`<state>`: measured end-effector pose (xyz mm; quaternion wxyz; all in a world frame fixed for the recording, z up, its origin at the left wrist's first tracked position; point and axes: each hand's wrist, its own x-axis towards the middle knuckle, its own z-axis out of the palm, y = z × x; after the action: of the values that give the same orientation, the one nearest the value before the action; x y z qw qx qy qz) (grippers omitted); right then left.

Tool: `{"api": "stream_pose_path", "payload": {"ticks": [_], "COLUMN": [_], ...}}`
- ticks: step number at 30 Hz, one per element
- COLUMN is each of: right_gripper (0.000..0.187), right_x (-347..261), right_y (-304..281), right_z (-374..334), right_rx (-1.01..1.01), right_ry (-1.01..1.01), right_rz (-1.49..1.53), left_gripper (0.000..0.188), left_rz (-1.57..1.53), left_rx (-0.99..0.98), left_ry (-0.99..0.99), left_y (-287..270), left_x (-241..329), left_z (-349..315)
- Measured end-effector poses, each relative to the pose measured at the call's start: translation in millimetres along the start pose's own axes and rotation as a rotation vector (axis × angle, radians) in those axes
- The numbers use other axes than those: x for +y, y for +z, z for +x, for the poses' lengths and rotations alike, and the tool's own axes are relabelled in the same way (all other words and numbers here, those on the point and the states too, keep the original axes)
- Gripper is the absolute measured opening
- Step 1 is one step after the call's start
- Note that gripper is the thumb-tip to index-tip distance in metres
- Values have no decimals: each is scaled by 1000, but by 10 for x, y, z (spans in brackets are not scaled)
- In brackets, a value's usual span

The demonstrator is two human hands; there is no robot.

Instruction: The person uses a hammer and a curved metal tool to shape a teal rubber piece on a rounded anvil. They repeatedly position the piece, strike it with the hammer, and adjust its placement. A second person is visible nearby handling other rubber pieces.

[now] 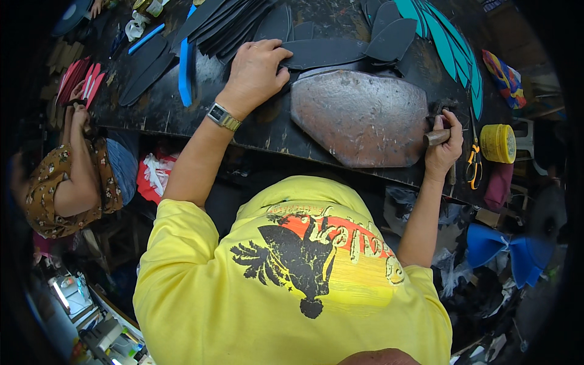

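My left hand [254,73] reaches over the worktable, fingertips on the near end of a black shoe-sole piece [325,53]; thumb and fingers are spread. More black sole pieces [392,39] overlap its right end, and a fanned stack of them [228,27] lies beyond my left hand. Between my hands sits a worn, brownish flat slab [362,118] with angled corners. My right hand [447,146] is closed round a tool with a thick wooden handle [437,137], at the slab's right edge. The tool's other end is hard to make out against a dark lump.
Teal sole pieces [447,48] fan out at the far right. Orange-handled scissors [474,164] and a yellow tub [497,143] stand at the right edge. Blue strips [185,73] lie left. At far left a co-worker's hand [79,112] is near red pieces [91,85].
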<state>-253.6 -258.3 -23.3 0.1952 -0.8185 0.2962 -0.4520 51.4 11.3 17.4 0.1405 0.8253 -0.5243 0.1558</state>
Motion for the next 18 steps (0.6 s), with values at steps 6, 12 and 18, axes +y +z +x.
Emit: {"api": "stream_pose_path", "payload": {"ticks": [6, 12, 18], "right_gripper": [23, 26, 55], "right_x": [24, -26, -561], "right_y": [0, 38, -43], "right_z": [-14, 18, 50], "right_rx": [3, 96, 200], "right_ry": [-10, 42, 74], "right_rz": [-11, 202, 419], "left_gripper": [14, 12, 14], "left_rz": [-154, -684, -950], "left_rx": [117, 398, 135], "left_ry": [31, 41, -104], "left_y": [-96, -522, -178], "left_x": [83, 376, 999], "left_z": [77, 115, -19]}}
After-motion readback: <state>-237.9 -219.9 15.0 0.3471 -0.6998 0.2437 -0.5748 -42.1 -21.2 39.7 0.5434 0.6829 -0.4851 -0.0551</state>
